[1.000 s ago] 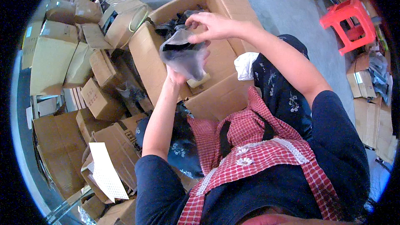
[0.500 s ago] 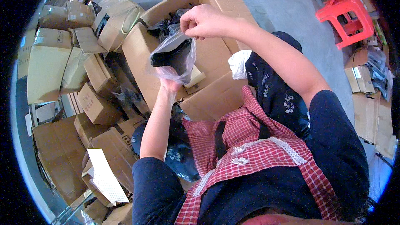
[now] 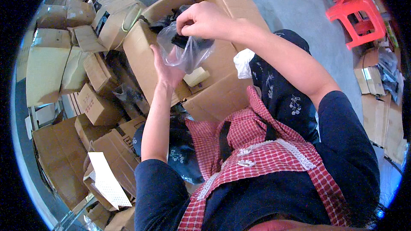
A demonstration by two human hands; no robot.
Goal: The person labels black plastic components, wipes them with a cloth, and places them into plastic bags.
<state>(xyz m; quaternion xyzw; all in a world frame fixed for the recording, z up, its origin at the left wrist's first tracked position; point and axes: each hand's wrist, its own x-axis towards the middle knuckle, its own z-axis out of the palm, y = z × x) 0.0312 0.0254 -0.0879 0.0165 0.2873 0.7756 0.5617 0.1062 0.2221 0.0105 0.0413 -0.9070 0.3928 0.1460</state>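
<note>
Now the clear, crumpled plastic bag (image 3: 187,61) hangs between the hands over an open brown cardboard box (image 3: 139,57), right hand (image 3: 201,20) pinching its top, left hand (image 3: 170,72) spread lower-left, contact unclear.

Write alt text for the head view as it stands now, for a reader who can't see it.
A person's right hand pinches a clear plastic bag with something black showing through it, the left hand open and partly behind it, above an open cardboard box. Cardboard boxes crowd the left; a red stool stands at right.
</note>
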